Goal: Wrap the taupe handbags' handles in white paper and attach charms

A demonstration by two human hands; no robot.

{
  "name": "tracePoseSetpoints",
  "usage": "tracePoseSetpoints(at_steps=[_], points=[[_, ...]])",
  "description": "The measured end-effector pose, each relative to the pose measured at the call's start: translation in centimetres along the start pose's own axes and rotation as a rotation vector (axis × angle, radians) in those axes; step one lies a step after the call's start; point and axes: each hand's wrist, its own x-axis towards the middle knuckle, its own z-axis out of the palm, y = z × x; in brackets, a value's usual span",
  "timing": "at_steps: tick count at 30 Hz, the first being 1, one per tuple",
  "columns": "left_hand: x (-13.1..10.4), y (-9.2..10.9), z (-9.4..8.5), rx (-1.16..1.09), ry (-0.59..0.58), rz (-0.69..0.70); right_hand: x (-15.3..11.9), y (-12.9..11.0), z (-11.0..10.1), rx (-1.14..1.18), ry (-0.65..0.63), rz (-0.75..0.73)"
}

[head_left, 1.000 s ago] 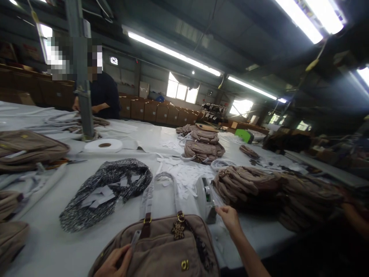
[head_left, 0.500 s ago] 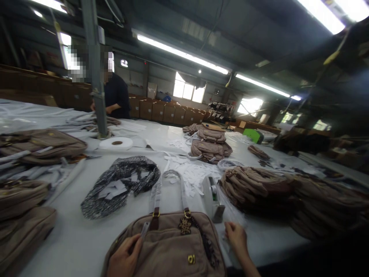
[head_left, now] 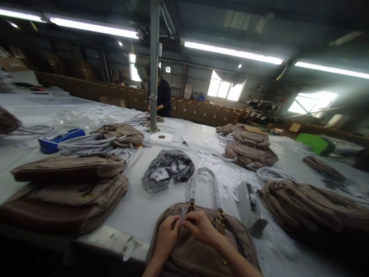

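1. Taupe handbag (head_left: 196,250): lay left of the tape dispenser (head_left: 251,209); bore gold rings (head_left: 221,214), pale-wrapped handles (head_left: 216,192), spotted charm (head_left: 219,225).
2. Left hand (head_left: 168,234), right hand (head_left: 202,227): both pinched a pale strip (head_left: 183,214) at its top.

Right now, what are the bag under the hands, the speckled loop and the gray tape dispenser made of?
The bag: probably woven fabric, matt brown, going by its soft, rounded edges.
The speckled loop: likely knitted or woven yarn, dull, with black-and-white flecks.
The tape dispenser: perhaps smooth hard plastic, judging by its plain sides and stiff shape; painted metal is possible.
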Motion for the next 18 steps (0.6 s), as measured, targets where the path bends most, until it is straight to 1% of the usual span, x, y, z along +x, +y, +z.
tracePoseSetpoints(at_steps=[3, 7, 14, 18], points=[[0.0, 0.0, 0.0, -0.022, 0.004, -0.002, 1.5, 1.0, 1.2, -0.021, -0.014, 0.017], [0.1, -0.2, 0.1, -0.043, 0.006, -0.017, 2.0, 1.7, 1.7, -0.042, 0.006, 0.081], [0.0, 0.0, 0.3, -0.076, 0.002, -0.045, 2.2, 1.8, 2.3, -0.023, 0.081, 0.217], [0.0, 0.1, 0.2, -0.089, -0.02, -0.059, 2.3, 1.6, 2.4, 0.022, 0.103, 0.245]])
